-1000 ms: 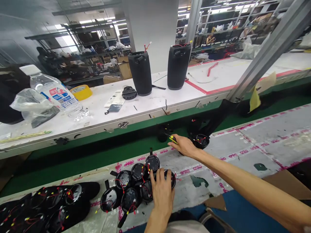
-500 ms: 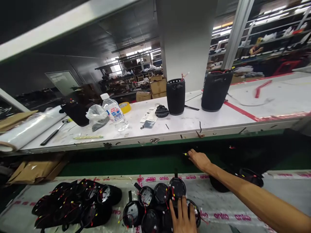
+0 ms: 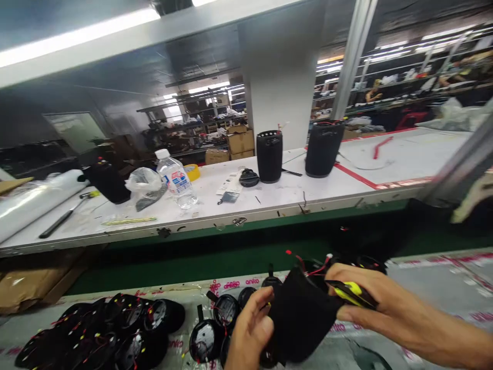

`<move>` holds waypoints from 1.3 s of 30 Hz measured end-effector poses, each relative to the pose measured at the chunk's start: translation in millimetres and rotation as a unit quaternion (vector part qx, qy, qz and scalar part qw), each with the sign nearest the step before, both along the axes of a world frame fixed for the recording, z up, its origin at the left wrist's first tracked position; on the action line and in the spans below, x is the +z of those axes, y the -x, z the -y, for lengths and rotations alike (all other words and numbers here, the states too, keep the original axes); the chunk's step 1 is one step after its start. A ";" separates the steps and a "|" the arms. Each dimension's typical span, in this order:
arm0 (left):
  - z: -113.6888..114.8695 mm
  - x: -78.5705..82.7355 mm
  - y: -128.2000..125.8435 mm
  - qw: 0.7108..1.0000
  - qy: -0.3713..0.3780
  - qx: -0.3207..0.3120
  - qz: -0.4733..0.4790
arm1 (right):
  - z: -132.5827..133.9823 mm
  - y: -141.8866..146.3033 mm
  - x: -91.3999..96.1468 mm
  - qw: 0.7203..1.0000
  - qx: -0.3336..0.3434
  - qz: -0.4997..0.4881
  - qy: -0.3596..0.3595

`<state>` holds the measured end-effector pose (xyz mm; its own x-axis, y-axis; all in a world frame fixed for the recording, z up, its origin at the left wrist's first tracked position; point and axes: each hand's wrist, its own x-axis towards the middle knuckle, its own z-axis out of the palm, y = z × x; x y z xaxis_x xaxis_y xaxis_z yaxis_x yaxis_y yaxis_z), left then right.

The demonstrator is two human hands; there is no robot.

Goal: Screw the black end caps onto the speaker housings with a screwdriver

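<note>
Both hands hold a black fabric-covered speaker shell (image 3: 300, 316) over the near bench, with red wires sticking out of its top. My right hand (image 3: 379, 300) grips its right side and also pinches a black and yellow tool (image 3: 349, 293) against it. My left hand (image 3: 250, 329) has its fingers curled on the shell's left edge. Just below and left of the hands lie several round black end caps with red wires (image 3: 219, 324).
A second pile of black caps (image 3: 103, 334) lies at the lower left. Across the green conveyor strip (image 3: 185, 257), the white bench (image 3: 269, 203) carries two upright black speaker shells (image 3: 269, 155) (image 3: 322, 149), a water bottle (image 3: 175, 180), a bag and a hand tool.
My right hand came back from the far side of the conveyor with a black shell. My left hand lifted off the caps and took hold of the shell. The view shifted slightly.
</note>
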<state>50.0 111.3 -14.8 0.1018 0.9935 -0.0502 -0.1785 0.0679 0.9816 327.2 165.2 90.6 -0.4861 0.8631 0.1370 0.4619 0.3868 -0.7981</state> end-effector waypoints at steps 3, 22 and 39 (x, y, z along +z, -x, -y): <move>6.2 27.9 -0.9 0.971 0.087 -0.136 0.178 | 18.3 24.0 2.8 0.966 0.100 -0.110 0.213; 71.4 44.4 22.2 0.990 0.127 0.009 0.068 | 39.4 84.2 -48.1 0.963 0.096 -0.112 0.223; 68.9 -29.1 38.8 0.971 0.190 0.042 0.136 | 53.9 98.2 -27.5 0.946 0.108 -0.105 0.286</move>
